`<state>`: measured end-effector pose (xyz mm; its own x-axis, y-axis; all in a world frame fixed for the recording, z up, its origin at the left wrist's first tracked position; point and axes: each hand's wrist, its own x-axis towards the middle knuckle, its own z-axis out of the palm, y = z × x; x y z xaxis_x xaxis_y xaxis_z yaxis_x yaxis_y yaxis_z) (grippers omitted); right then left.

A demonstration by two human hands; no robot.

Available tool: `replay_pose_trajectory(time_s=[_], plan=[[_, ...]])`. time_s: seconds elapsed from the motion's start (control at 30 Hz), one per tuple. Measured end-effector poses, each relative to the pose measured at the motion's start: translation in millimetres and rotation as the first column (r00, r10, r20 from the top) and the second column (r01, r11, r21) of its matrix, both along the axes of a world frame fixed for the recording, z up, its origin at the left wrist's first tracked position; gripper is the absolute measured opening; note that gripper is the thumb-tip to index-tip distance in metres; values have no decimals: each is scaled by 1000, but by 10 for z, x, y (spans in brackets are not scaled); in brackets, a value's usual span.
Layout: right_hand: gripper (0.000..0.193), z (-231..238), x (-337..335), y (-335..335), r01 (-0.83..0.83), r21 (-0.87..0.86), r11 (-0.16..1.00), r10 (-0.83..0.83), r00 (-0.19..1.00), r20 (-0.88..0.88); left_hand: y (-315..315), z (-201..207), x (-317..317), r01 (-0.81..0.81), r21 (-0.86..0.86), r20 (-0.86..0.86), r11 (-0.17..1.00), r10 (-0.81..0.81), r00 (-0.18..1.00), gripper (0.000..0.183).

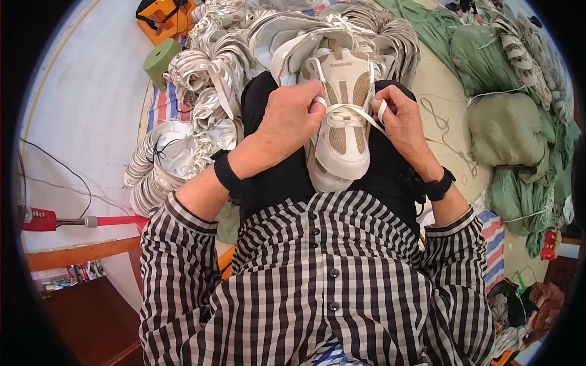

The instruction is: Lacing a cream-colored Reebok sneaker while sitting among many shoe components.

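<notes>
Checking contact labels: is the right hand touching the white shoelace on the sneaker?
Touching. The head view shows the right hand with the white shoelace looped around a finger, pulled taut over the white-and-beige sneaker on the lap.

shoe [342, 131] heel hidden behind shirt [317, 274], lace [348, 110] ends wrapped inside hands

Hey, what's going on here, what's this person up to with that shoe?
A seated person is lacing a white and beige sneaker resting on their lap. The left hand and the right hand each pull an end of the white lace across the upper. Stacks of unlaced shoe uppers lie in front, with green sacks to the right.
</notes>
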<state>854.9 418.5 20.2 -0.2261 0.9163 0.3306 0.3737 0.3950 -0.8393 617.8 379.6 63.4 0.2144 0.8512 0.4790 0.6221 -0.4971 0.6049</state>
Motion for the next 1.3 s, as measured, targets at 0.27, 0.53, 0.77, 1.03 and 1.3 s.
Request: replay_pose_trajectory(time_s=[0.27,0.53,0.77,1.03,1.3], plan=[[10,60,1,-40,16,-15,1000,-16,999,30,100,18,-17,47,-83,-94,995,-55,994,13],[6,136,24,-5,-78,173,982,40,977,209,173,3,-63,105,-129,-169,986,-126,978,15],[27,468,337,132,-162,149,976,99,929,357,63,272,-249,162,-75,-307,984,-178,935,34],[13,572,56,276,-518,533,669,41,742,669,284,308,-130,384,131,-512,914,-270,816,26],[6,968,10,521,-770,123,627,243,343,908,503,637,-73,385,-253,-688,888,-445,574,18]])
